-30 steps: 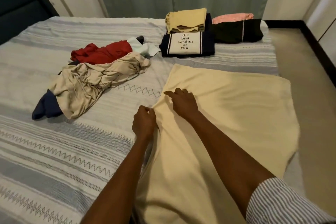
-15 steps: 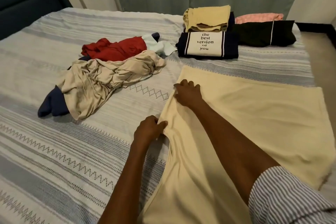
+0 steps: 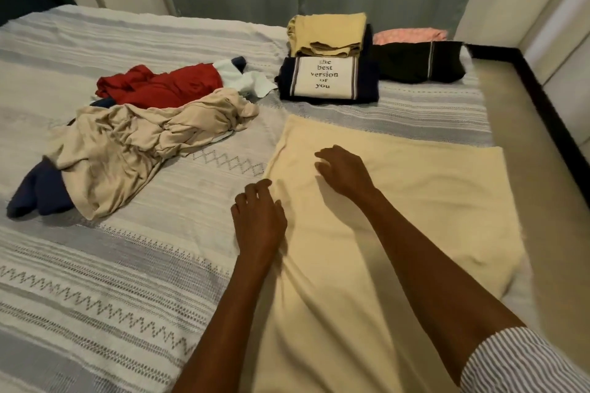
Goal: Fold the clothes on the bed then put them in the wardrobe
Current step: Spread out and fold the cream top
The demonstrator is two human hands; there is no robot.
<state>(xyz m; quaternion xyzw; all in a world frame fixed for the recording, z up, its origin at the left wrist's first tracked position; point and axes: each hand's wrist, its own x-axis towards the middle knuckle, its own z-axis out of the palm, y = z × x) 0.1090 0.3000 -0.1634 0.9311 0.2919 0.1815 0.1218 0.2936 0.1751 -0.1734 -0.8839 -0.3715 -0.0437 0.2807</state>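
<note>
A pale yellow garment (image 3: 399, 207) lies spread flat on the right half of the bed (image 3: 95, 265). My left hand (image 3: 258, 220) hovers at its left edge with fingers loosely spread, holding nothing. My right hand (image 3: 343, 171) is over the garment's upper left part, fingers loosely curled and empty. A heap of unfolded clothes lies to the left: a beige garment (image 3: 134, 143), a red one (image 3: 162, 84), a navy one (image 3: 38, 191) and a white piece (image 3: 245, 80).
Folded clothes sit at the far side of the bed: a yellow stack (image 3: 329, 33) on a navy shirt with printed text (image 3: 329, 80), a black piece (image 3: 418, 62) and a pink one (image 3: 408, 36). Floor (image 3: 526, 137) runs along the bed's right side. Curtains hang behind.
Both hands have let go of the yellow garment's left edge and lifted off it. The garment now lies flatter and the edge is straightened.
</note>
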